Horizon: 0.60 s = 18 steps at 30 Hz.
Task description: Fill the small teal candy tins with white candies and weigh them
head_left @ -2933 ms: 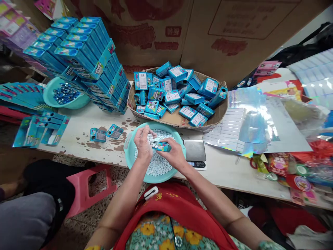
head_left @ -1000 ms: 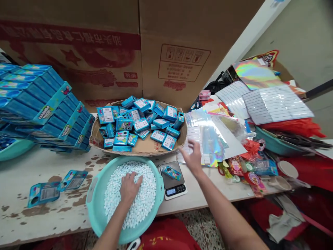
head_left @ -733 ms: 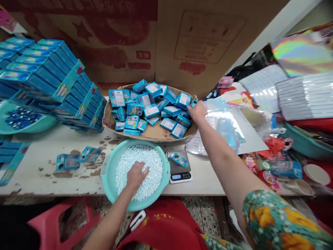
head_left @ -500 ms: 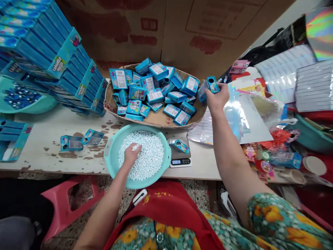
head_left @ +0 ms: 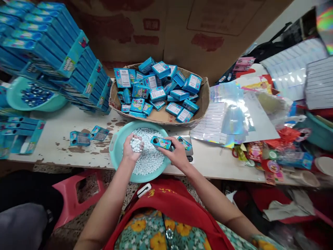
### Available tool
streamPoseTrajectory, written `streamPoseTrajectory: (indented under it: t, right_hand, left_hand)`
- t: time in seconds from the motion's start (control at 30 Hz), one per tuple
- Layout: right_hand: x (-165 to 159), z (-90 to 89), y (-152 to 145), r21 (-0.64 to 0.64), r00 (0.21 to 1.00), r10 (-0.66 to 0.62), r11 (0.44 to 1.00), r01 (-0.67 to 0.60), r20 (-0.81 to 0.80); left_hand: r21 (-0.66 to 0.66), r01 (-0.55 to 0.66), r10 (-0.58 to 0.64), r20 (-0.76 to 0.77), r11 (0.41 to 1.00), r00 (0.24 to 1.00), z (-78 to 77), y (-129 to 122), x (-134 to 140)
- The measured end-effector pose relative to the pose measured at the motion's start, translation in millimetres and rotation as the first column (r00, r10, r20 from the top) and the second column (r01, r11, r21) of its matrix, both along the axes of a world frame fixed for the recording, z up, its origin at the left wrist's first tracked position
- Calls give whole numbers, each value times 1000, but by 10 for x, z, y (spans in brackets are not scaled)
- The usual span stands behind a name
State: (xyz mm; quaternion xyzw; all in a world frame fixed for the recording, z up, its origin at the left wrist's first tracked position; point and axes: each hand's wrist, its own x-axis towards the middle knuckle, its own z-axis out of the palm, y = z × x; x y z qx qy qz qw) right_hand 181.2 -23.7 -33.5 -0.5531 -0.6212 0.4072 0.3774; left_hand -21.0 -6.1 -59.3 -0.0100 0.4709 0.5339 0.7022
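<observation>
My left hand is cupped palm up around a heap of small white candies, above the left part of a turquoise basin. More of the same candies fill the basin's bottom. Over the basin's right side, my right hand grips a small blue candy box, its dark round opening turned toward the left hand. Partly behind that hand, another blue box lies on a small digital scale, whose display is mostly covered.
A cut-down cardboard box of blue boxes stands behind the basin. Stacked display trays rise at left, beside a bowl of shiny blue pieces. Two flattened-looking boxes lie left. Glossy sheets and packets cover the right.
My right hand has come from the right end of the cardboard box to the basin with the blue box. My left hand has lifted out of the candies with a handful, palm turned up.
</observation>
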Motion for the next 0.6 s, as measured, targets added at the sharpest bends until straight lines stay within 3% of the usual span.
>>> streamPoseTrajectory:
  t: [0.1, 0.17, 0.33, 0.6]
  right_hand:
    - [-182, -161, -81, 57, 995, 96, 994, -97, 26]
    - [-282, -207, -87, 66, 989, 143, 987, -145, 29]
    - [-408, -166, -70, 73, 982, 179, 980, -183, 53]
    - [-468, -101, -31, 43, 974, 206, 977, -211, 95]
  left_hand:
    - [144, -96, 109, -83, 985, 991, 310, -7, 110]
    - [229, -144, 182, -153, 963, 971, 386, 5, 183]
    - [303, -227, 312, -268, 926, 911, 350, 30, 231]
    - [326, -186, 302, -354, 927, 885, 366, 33, 166]
